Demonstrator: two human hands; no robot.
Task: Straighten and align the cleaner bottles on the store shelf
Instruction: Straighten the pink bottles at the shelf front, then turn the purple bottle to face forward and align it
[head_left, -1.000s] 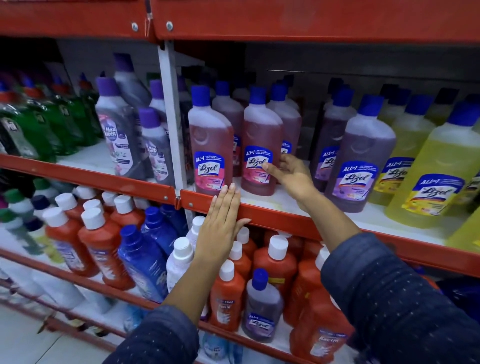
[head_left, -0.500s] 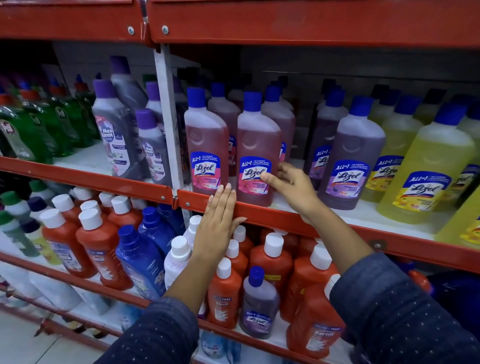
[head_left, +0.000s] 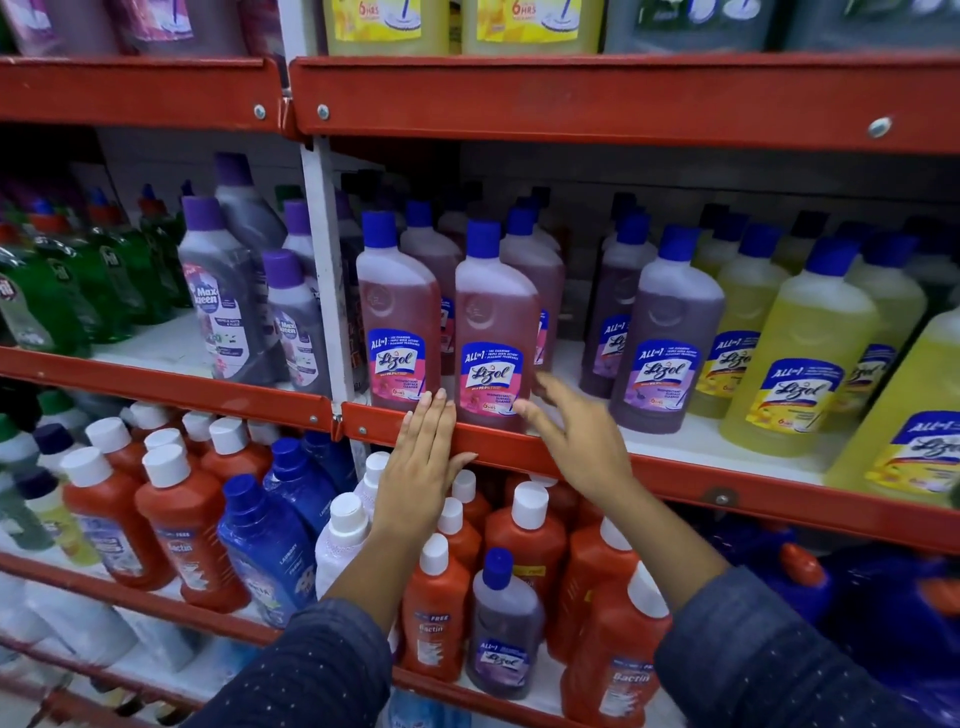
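Observation:
Two pink Lizol bottles with blue caps stand upright at the front of the middle shelf, the left pink bottle (head_left: 397, 317) and the right pink bottle (head_left: 493, 332), labels facing out. My left hand (head_left: 423, 467) lies flat on the shelf's red front edge (head_left: 675, 475), fingertips just below the two bottles. My right hand (head_left: 574, 436) is open, fingers spread, just right of the right pink bottle and slightly off it. Purple Lizol bottles (head_left: 665, 343) and yellow Lizol bottles (head_left: 795, 364) stand in rows further right.
A white upright post (head_left: 324, 270) divides the shelf; grey Max Kleen bottles (head_left: 223, 306) and green bottles (head_left: 78, 291) stand left of it. Below are orange Bactin bottles (head_left: 187, 525), blue bottles (head_left: 265, 540) and a small purple Lizol bottle (head_left: 504, 639). A red shelf (head_left: 571, 98) hangs above.
My right hand has let go of the right pink bottle and drawn back to the right, open. That bottle now stands at the shelf front beside the left one. The view tilted up.

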